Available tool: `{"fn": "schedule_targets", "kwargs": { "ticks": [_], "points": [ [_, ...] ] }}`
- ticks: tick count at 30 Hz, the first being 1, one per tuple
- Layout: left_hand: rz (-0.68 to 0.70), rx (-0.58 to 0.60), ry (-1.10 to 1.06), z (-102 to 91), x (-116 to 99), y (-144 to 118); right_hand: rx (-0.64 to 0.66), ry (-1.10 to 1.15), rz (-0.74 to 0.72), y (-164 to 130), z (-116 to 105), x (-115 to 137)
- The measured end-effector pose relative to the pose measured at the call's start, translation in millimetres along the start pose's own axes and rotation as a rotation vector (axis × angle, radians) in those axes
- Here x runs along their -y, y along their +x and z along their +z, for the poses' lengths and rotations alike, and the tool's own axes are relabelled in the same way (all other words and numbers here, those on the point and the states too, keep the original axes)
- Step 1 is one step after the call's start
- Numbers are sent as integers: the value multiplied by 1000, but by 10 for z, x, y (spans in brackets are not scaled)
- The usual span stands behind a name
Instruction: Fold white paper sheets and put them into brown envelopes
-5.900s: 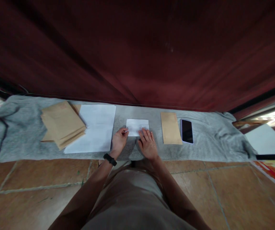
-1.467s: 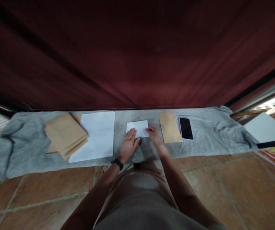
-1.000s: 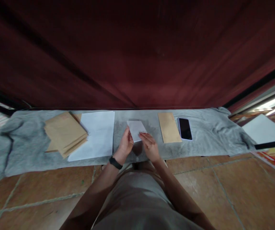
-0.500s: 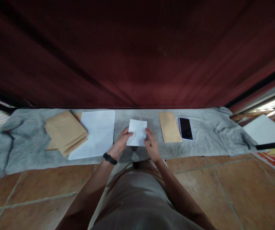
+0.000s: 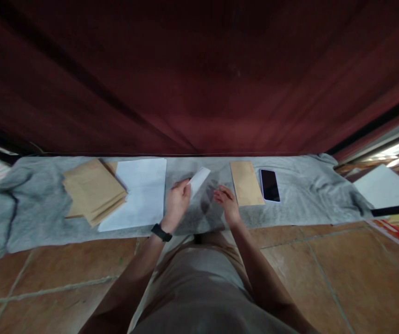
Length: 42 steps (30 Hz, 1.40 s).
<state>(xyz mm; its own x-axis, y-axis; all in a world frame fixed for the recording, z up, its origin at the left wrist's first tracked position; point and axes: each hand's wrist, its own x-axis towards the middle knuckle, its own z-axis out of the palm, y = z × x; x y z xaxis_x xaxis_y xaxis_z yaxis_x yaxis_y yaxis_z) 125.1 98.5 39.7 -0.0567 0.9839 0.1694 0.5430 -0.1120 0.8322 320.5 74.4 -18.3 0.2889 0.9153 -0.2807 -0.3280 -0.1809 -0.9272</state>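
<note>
A white folded sheet of paper is tilted in my left hand, its fingers closed on the near end. My right hand is apart from the paper, with nothing in it and its fingers loosely spread. Just right of that hand lies a brown envelope on the grey cloth. Left of my left hand is a stack of white paper sheets, partly covered by a pile of brown envelopes.
A phone with a dark screen lies beside the single envelope. A dark red panel rises along the cloth's far edge. At the far right are a white sheet and a dark bar. Brown floor tiles show below.
My right hand has let go of the folded paper and moved right. My left hand has turned the paper, which now shows as a narrow slanted strip.
</note>
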Motion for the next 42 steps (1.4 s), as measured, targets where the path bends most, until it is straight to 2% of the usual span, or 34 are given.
{"fn": "schedule_targets", "kwargs": {
  "ticks": [2,5,8,11,14,19,23,27,34,42],
  "points": [
    [188,2,275,-6,-69,-76,-17,-15,-23,38,-5,-8],
    [353,162,550,109,-32,-242,-75,-85,-83,81,-22,-42],
    [433,294,686,298,133,-420,-110,-288,-237,60,-65,-48],
    [472,359,718,429,265,-547,-41,-570,-432,-32,-106,-11],
    [477,370,728,476,280,-594,97,-749,-496,-134,-80,14],
    [466,403,683,492,213,-612,375,-887,-548,-188,108,-49],
    [352,315,616,457,267,-671,514,-1026,-668,-164,201,-86],
    [277,195,638,418,386,-701,556,-1166,-706,-156,241,-107],
    [243,236,742,449,472,-671,563,-1273,-741,-146,331,-222],
    [255,227,776,421,473,-660,492,-1423,-805,-48,261,-271]
  ]
}}
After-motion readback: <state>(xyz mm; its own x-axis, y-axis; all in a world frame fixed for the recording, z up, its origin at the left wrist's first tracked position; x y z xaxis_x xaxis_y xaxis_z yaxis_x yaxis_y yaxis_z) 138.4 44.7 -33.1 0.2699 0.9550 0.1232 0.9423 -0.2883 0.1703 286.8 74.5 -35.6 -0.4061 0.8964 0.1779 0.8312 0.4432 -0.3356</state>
